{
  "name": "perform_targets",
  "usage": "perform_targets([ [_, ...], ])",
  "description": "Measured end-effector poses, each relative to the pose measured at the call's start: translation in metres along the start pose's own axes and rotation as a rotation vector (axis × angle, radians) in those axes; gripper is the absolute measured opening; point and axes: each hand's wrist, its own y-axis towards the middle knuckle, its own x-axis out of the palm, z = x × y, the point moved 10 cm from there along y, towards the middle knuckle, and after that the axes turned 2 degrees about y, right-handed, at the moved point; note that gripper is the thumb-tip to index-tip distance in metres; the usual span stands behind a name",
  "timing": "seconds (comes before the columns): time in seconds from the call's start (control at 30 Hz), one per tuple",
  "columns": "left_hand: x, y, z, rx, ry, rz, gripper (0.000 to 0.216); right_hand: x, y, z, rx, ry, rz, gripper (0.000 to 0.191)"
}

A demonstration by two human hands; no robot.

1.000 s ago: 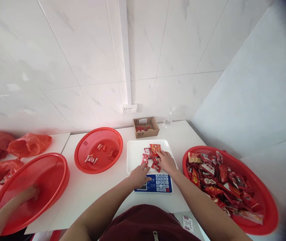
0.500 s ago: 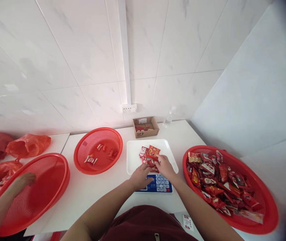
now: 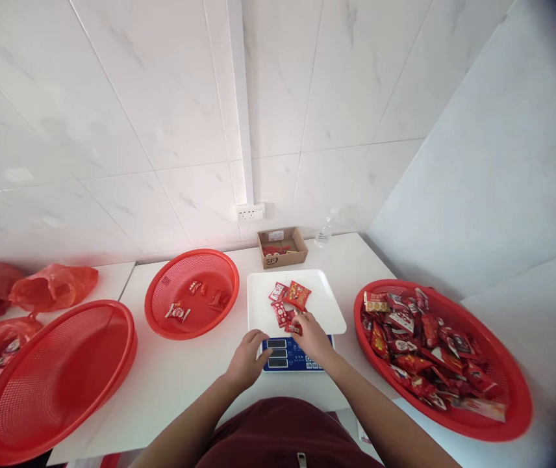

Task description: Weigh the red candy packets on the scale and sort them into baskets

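A white weighing scale (image 3: 258, 305) with a blue keypad front (image 3: 282, 357) stands before me. Several small red snack packets (image 3: 290, 300) lie on its white pan. My right hand (image 3: 311, 335) rests at the pan's near edge, fingers curled on a red packet (image 3: 293, 327). My left hand (image 3: 247, 359) sits at the scale's front left corner by the display, fingers bent and touching it, with nothing seen in them.
A red basket (image 3: 453, 416) full of red packets stands at the right. A smaller red basket (image 3: 161, 305) with a few packets is at the left, a larger red basket (image 3: 54, 383) nearer left. Red plastic bags (image 3: 54, 283), a cardboard box (image 3: 282, 248), a bottle (image 3: 325, 231).
Both my hands have drawn back toward me from the packet pile. Another person's arm, which was in the large left basket, has gone out of view.
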Motion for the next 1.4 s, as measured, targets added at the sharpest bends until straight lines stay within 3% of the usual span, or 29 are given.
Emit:
perform_targets([
  [0.1, -0.019, -0.029, -0.024, -0.078, -0.021, 0.068, 0.019, 0.003, 0.004, -0.001, 0.0, -0.083, -0.026, 0.011],
  [0.23, -0.035, -0.052, -0.042, -0.145, -0.031, 0.134, 0.017, -0.004, 0.018, 0.005, 0.054, -0.106, 0.036, 0.009],
  [0.4, -0.04, -0.059, -0.035, -0.145, -0.054, 0.157, 0.018, -0.006, 0.026, 0.011, 0.056, 0.143, 0.134, 0.012],
  [0.53, -0.038, -0.061, -0.023, -0.121, -0.064, 0.104, 0.018, -0.021, 0.02, 0.012, 0.009, 0.109, 0.319, 0.029],
  [0.73, -0.034, -0.065, -0.018, -0.108, -0.041, 0.03, 0.017, -0.012, 0.003, 0.01, 0.072, 0.188, 0.188, 0.043],
  [0.87, -0.028, -0.066, -0.01, -0.101, -0.033, -0.006, 0.019, -0.018, -0.03, 0.007, 0.054, 0.312, 0.136, 0.039],
  [1.03, -0.011, -0.073, 0.004, -0.159, 0.007, -0.077, 0.024, -0.019, -0.098, 0.026, 0.048, 0.254, -0.04, 0.033],
  [1.23, 0.028, -0.098, 0.03, -0.186, 0.021, -0.287, 0.027, -0.004, -0.183, 0.071, 0.202, 0.181, -0.176, 0.037],
  [1.4, 0.06, -0.119, 0.055, -0.193, 0.066, -0.425, 0.03, 0.013, -0.226, 0.086, 0.25, 0.183, -0.223, 0.038],
])
